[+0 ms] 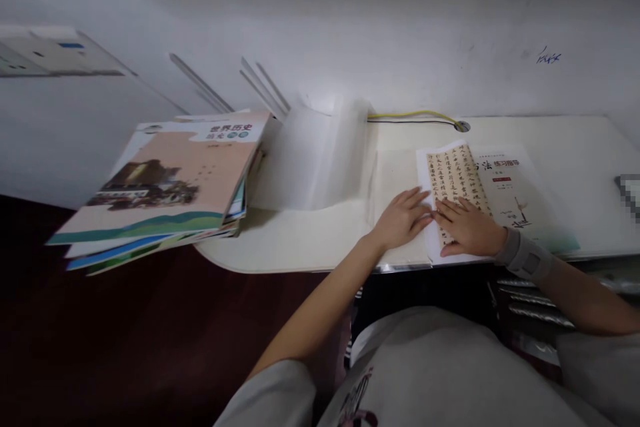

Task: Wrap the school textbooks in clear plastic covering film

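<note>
A calligraphy workbook [510, 180] lies on the white desk, with a strip printed in columns of brush characters [450, 177] along its left side. My right hand [467, 230], a grey band on its wrist, rests on that strip with fingers outstretched. My left hand [404, 219] lies palm down beside it, fingertips reaching the white left edge of the book. The fingertips of both hands nearly meet. Under my left hand a clear plastic sheet [395, 177] seems to extend left from the book. Neither hand grips anything that I can see.
A stack of textbooks [165, 180] overhangs the desk's left end. Beside it stands a curled translucent plastic sheet [315, 160]. Yellow and black cables [420, 115] run into a hole [464, 126] at the wall. A dark, partly pixelated object [629, 193] is at the right edge.
</note>
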{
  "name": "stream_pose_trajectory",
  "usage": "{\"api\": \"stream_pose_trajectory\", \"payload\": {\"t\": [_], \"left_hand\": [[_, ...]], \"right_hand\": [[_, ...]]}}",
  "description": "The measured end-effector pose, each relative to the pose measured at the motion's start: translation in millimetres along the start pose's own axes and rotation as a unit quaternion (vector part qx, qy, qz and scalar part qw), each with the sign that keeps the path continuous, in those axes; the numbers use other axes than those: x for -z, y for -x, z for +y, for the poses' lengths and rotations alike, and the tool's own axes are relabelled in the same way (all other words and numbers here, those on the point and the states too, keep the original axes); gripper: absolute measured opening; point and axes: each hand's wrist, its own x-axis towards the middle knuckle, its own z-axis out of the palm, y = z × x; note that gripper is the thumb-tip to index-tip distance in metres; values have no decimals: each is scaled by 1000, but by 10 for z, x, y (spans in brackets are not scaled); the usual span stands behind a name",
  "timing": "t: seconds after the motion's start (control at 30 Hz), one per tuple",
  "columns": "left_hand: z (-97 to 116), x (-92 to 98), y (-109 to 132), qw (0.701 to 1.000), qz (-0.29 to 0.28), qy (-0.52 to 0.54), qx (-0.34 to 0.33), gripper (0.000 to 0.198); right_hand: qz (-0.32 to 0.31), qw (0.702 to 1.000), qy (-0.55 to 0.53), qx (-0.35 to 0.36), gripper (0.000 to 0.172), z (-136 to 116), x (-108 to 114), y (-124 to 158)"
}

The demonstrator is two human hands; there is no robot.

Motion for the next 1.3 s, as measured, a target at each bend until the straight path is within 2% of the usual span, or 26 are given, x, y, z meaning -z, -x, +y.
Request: {"api": "stream_pose_trajectory", "payload": {"t": [0.07,0.37,0.47,0.53,0.67,0.83,0.97,1.1,1.2,1.27,1.3], "left_hand": [[12,11,3,999,-2,17,-44,33],[168,61,-114,989,-25,25,-144,32],[176,57,-149,988,-19,25,-152,38],[167,28,-143,988,-16,18,-152,42],[145,-52,-104,990,7,8,-138,52],[158,-50,-97,992,8,4,-128,59],[203,-18,-103,991,-13,-9,-131,59],[220,-28,-91,992,-13,-10,-129,57],[215,-40,-86,993,-11,-8,-118,55],[219,-38,-97,993,-27,-14,-115,56],[230,-34,-108,992,-40,-19,-115,55]], "right_hand": [[5,1000,-5,-2,81,27,-49,-6],[30,999,-30,-9,83,67,-122,16],[42,998,-46,-17,79,19,-115,34],[50,996,-60,-33,70,-65,-117,50],[69,989,-88,-101,58,-311,-151,65],[85,976,-107,-171,66,-483,-216,6],[82,971,-111,-193,84,-491,-270,-82],[75,972,-118,-191,89,-516,-235,-92],[69,977,-149,-132,80,-407,-74,44],[89,976,-168,-104,66,-187,50,177],[115,971,-170,-126,59,-32,92,238]]}}
